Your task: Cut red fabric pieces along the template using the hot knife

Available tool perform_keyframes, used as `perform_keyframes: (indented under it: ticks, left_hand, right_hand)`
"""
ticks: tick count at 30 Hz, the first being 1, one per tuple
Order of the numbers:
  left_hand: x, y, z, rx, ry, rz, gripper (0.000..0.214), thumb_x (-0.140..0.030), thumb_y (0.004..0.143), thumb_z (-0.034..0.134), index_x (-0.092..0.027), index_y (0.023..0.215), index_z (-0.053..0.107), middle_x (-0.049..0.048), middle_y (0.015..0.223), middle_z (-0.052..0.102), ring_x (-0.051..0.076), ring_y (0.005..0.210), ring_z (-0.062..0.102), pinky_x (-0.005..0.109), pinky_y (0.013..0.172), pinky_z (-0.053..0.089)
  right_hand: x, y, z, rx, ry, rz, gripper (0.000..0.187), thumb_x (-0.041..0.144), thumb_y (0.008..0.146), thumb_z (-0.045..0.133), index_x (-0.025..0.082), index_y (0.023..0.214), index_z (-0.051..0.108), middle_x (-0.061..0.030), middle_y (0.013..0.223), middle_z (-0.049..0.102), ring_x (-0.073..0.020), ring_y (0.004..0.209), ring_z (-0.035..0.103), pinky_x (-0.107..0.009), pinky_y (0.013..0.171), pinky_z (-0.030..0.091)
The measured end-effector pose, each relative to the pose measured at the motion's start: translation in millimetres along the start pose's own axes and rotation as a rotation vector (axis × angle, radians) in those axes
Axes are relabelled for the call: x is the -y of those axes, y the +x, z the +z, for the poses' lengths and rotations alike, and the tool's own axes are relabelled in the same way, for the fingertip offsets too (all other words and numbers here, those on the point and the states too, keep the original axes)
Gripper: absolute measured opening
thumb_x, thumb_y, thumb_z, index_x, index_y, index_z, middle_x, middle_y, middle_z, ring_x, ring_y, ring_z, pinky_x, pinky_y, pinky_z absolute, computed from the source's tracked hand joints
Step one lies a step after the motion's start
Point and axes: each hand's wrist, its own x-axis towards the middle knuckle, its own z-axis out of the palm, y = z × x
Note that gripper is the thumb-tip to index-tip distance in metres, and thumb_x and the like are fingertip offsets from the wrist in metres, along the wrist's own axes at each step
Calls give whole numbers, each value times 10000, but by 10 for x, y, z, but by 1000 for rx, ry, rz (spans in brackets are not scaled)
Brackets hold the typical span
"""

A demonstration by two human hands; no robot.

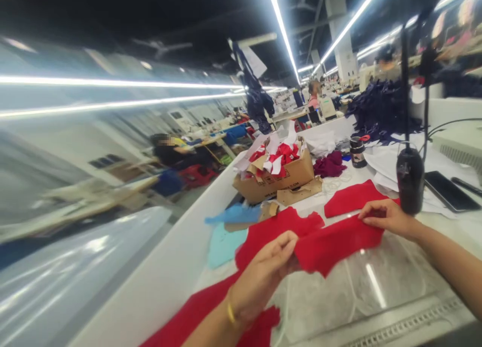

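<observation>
Between my two hands a red fabric piece (335, 244) is stretched out above the table. My left hand (265, 271), with a yellow band at the wrist, pinches its left end. At its upper right corner my right hand (389, 217) grips the edge between thumb and fingers. Behind it lies another red cut piece (352, 196), flat on the table. More red cloth (271, 231) is spread beyond my left hand, and a long red piece (192, 314) runs under my left forearm.
A cardboard box (278, 181) full of red and white scraps stands at the back. Light blue pieces (224, 244) lie left of the red cloth. A black hanging device (409, 179), a phone (452, 191) and a dark jar (357, 152) are at the right. A white partition (158, 276) borders the left.
</observation>
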Motion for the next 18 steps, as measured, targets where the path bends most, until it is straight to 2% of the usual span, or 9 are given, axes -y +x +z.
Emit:
perform_keyframes:
  ticks: [1,3,6,7,9,11,13,16,18]
  left_hand:
    - [-12,-68,-47,4,-96,-77,455,-618,847,692,-205,818,503,19,852,581,181,800,591,327,794,539]
    - [43,-127,-154,-19,-117,-149,472,-621,805,737,-203,829,519,7,819,566,166,753,573,305,752,531]
    - [294,-82,-288,-66,151,-120,446,-608,841,678,-202,758,514,-24,693,493,139,631,493,267,643,488]
    - [396,-58,-307,-86,279,-72,421,-588,864,641,-205,741,516,-19,684,500,149,631,498,280,648,496]
    - [581,-35,-289,-139,523,74,319,-509,910,572,-207,805,575,27,778,604,206,747,592,350,756,547]
    - [713,-63,-198,-155,692,247,236,-408,948,514,-210,1004,629,91,1007,690,269,970,660,428,906,562]
    - [794,-133,-70,-88,792,401,288,-306,979,471,-221,1224,597,125,1217,679,282,1154,650,450,1008,549]
    - [873,-247,75,15,927,565,370,-213,998,447,-245,1356,536,118,1293,672,267,1203,655,427,1032,564]
    - [925,-294,90,-4,1002,622,384,-190,998,450,-249,1368,530,108,1271,690,267,1179,675,417,1013,583]
  right_hand:
    - [30,-10,-12,55,48,30,412,552,887,627,167,965,751,-76,882,748,-179,789,694,-291,681,561]
    - [64,-17,-19,182,139,137,482,612,813,683,160,966,748,-67,848,738,-166,733,674,-273,627,536]
    - [40,0,21,296,182,293,454,550,717,752,160,949,734,-38,773,707,-137,640,614,-257,576,483]
    - [18,7,42,299,161,313,420,504,702,758,161,942,731,-27,746,695,-130,618,595,-254,567,468]
    - [-27,18,80,286,115,329,356,409,690,752,163,946,726,-10,705,676,-124,587,570,-252,557,448]
    - [-57,22,103,268,70,341,322,332,693,732,169,971,722,0,692,669,-127,586,566,-255,568,450]
    - [-64,21,109,243,25,343,310,275,701,705,176,994,720,1,706,675,-134,612,579,-262,598,470]
    - [-47,16,96,212,-34,342,318,220,700,675,182,1013,721,-2,731,690,-143,639,594,-270,616,490]
    - [-41,12,75,186,-70,338,317,202,699,665,189,1010,725,0,741,696,-140,630,590,-265,596,487]
